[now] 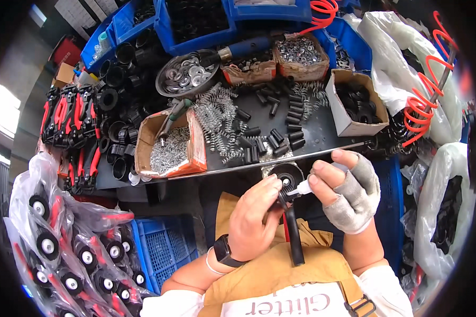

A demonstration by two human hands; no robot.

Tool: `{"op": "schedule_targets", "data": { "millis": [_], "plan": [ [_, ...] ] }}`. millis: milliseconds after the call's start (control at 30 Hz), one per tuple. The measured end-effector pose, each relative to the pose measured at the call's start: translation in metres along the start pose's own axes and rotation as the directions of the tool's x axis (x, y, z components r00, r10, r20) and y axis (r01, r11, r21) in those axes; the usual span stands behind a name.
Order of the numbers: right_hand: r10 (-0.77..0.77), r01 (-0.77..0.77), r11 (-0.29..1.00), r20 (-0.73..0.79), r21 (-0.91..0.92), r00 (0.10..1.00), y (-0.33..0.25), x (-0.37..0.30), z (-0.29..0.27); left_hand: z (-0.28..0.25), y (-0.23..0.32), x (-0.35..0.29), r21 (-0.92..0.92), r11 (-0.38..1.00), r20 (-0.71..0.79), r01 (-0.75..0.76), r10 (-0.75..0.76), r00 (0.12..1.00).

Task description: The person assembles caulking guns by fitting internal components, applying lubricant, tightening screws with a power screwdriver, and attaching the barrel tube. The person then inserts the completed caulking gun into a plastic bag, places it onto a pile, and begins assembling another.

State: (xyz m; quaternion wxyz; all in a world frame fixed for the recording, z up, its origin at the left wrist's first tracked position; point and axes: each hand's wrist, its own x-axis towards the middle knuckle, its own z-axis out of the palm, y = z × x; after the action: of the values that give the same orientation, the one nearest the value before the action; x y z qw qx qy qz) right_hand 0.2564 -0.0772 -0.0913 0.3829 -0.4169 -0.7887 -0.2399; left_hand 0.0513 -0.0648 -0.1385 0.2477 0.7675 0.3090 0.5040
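Handheld tool: black, partly red
Nozzle bottle: white
Fingerless glove: pale grey
Wristwatch: black
Apron: mustard tan
Tabletop: dark grey
Coil springs: silver
Cylindrical sleeves: black
Parts bin: blue
Stacked pliers-like tools: red and black
Coiled hose: red

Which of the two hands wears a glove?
The right hand, holding the white-nozzled tube: its grey glove leaves fingertips bare. The left hand is ungloved.

The black handle looks like smooth plastic; the glove, matt cloth; springs, shiny metal; carton, rough cardboard.
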Motion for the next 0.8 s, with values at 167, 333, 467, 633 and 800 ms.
{"op": "schedule_targets", "data": {
  "millis": [167, 333, 467, 633, 800],
  "plan": [
    [-0.019, 0.019, 1.000, 0.011, -0.010, 1.000, -0.001, 0.003, -0.002, 0.001, -0.007, -0.003, 0.076, 0.980, -0.020, -0.182, 0.184, 0.983],
    [-0.017, 0.017, 1.000, 0.008, -0.019, 1.000, -0.002, 0.004, -0.006, 0.000, -0.005, -0.003, 0.135, 0.959, -0.031, -0.251, 0.257, 0.966],
    [-0.018, 0.018, 1.000, 0.002, -0.013, 1.000, -0.001, 0.004, -0.006, -0.001, -0.008, -0.003, 0.138, 0.954, -0.037, -0.266, 0.273, 0.961],
    [0.041, -0.040, 0.999, 0.031, -0.021, 0.999, 0.001, 0.004, -0.004, -0.001, -0.008, -0.003, 0.133, 0.956, -0.032, -0.260, 0.266, 0.963],
    [0.341, -0.527, 0.704, 0.426, 0.476, 0.838, 0.017, 0.023, 0.052, -0.006, -0.004, -0.017, 0.017, 1.000, -0.067, -0.019, 0.021, 0.998]
  ]
}}
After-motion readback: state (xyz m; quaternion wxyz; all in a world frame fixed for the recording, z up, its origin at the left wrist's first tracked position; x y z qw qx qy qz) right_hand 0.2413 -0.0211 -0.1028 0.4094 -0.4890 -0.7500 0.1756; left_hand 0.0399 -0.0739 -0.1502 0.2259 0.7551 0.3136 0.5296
